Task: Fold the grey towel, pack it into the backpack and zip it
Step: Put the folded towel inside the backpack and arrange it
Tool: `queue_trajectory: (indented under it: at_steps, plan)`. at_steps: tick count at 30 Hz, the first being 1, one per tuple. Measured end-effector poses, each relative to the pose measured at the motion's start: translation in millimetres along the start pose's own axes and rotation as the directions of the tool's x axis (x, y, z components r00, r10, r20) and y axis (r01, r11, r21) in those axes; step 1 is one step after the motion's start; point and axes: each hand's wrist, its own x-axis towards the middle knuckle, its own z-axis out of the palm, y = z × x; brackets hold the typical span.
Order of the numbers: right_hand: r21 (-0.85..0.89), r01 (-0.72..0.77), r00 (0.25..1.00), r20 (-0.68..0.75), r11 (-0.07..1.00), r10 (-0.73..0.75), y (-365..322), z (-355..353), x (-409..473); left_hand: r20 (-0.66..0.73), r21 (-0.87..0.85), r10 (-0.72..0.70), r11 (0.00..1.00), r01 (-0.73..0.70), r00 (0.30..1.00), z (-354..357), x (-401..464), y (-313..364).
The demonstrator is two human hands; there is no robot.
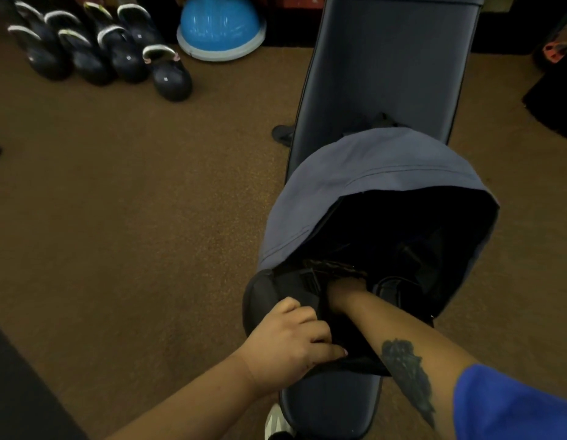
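Roughly midway: your left hand (291, 338) grips the backpack (371, 192) rim, right hand (342, 292) buried inside, grip unclear; zipping remains.

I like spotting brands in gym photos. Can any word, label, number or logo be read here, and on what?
None can be read.
Kettlebells: each has a small pale square mark, too small and blurred to read.
Backpack: no label or brand shows.
Bench: plain dark padding, no lettering.
Blue dome: only glare, no text.
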Motion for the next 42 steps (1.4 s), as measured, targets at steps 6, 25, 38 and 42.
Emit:
queue_trajectory:
  at_steps: [6,25,38,42]
  plan:
    - [-0.036,0.214,0.907,-0.365,0.976,-0.212,-6,-24,-6,-0.021,-0.009,-0.012,1.000,0.012,1.000,0,-2,2]
    - [-0.271,0.267,0.860,-0.367,0.925,-0.355,-38,-19,12,-0.048,-0.001,-0.040,0.999,0.040,0.998,0,0,5]
    - [-0.047,0.133,0.958,-0.250,0.990,-0.141,-12,-12,1,-0.051,-0.005,-0.032,0.999,0.032,0.998,3,5,2]
    - [-0.112,0.071,0.918,-0.380,0.991,-0.108,-9,-23,-9,-0.047,-0.003,-0.031,1.000,0.031,0.998,4,6,3]
